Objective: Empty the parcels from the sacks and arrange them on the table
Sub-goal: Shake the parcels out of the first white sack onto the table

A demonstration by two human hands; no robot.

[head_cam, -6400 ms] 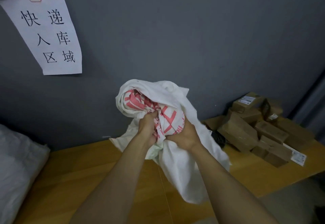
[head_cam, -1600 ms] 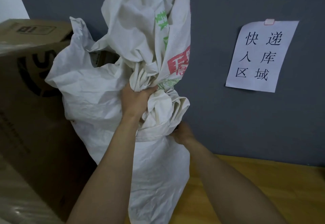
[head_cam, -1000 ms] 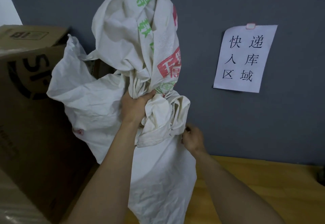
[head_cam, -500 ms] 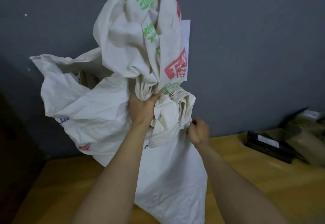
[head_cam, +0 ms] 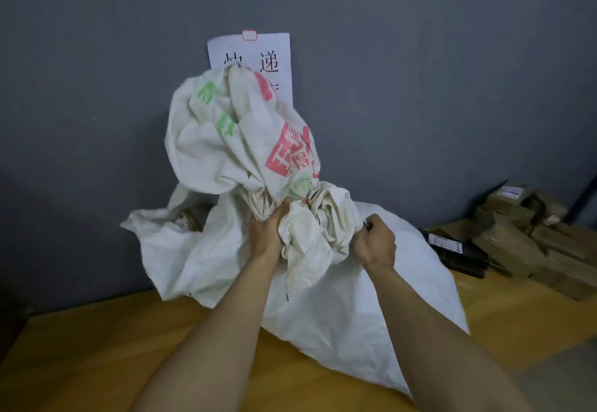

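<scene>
Gripping with the left hand (head_cam: 266,233) the gathered neck of a cream printed sack (head_cam: 239,140), with the fingers sunk in the folds. Pinching with the right hand (head_cam: 376,245), curled to a fist, a fold of the white sack (head_cam: 339,308) just right of that bunch. Keeping the two hands apart, with the wad of cloth between them, each clamped on fabric.

Rising above the white sack: the printed sack, crumpled and limp, marked with red and green lettering. Lying on the wooden tabletop (head_cam: 97,347): the white sack itself, bulky and slumped, spread out toward the right. Gaping at the white sack's left end, on the wall side: an open mouth, with brown parcels (head_cam: 190,217) just showing inside, too blurred to count.

Well to the right of the white sack, on the tabletop and close to the wall (head_cam: 420,88): a heap of cardboard parcels (head_cam: 533,243), some bearing white labels. Between that heap and the white sack, just beside the sack's right flank: a flat black parcel (head_cam: 458,250) with a label strip on top. Behind the white sack, on the grey wall: a sheet of paper (head_cam: 255,56) with black characters, clipped at its top edge, with the lower part hidden by the printed sack.
</scene>
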